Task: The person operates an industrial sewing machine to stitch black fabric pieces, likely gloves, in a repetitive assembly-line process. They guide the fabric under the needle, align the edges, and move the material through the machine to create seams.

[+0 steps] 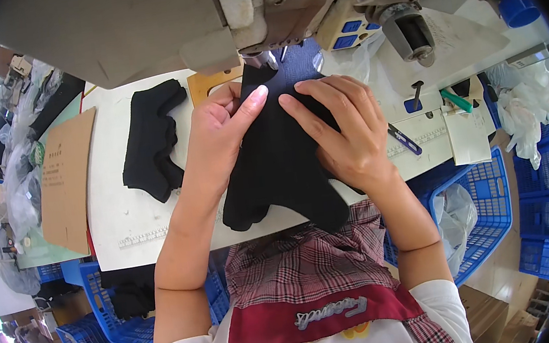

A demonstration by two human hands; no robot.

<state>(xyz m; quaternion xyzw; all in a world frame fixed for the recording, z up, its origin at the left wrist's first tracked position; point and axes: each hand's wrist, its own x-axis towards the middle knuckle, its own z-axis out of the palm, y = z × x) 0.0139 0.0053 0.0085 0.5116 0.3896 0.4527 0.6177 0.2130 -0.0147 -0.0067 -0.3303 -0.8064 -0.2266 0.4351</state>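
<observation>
A black cut fabric piece lies under the needle area of a sewing machine, its near end reaching over the table's front edge. My left hand is closed on the left edge of this fabric, thumb on top and fingers curled. On the right side, my right hand rests on the cloth with fingers stretched out and apart. Between my fingertips and the needle area, a blue patch shows beside the black cloth. The underside of the fabric is hidden.
Left on the white table lies a stack of black fabric pieces, with a cardboard sheet beyond. A purple cutter and a green-handled tool lie right. Blue baskets stand below the table.
</observation>
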